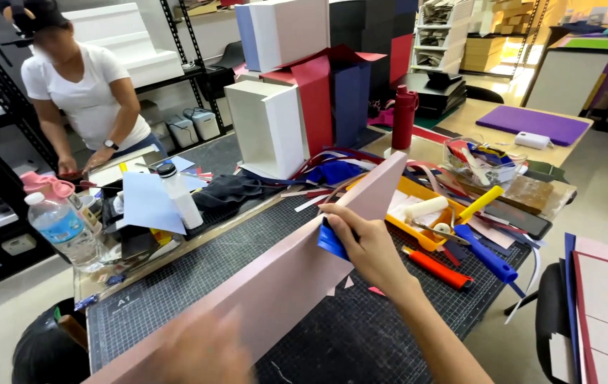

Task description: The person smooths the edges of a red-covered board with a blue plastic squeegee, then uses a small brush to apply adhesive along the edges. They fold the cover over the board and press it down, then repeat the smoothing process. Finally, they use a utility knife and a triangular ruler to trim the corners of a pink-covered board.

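A long pale pink board (pixel 297 263) slants across the dark cutting mat (pixel 361 334), its far end raised toward the right. My right hand (pixel 362 242) is closed on a small blue scraper (pixel 331 242) and presses it against the board's face near the top edge. My left hand (pixel 201 352) is blurred at the bottom and rests on the board's lower end, holding it.
A yellow tray (pixel 425 238) with a white roller, a red pen (pixel 435 269) and a blue-handled tool (pixel 485 256) lie right of my hand. Boxes in white, red and blue stand behind. A glue bottle (pixel 179 195) and water bottle (pixel 62 231) stand left. Another person (pixel 87 89) works at far left.
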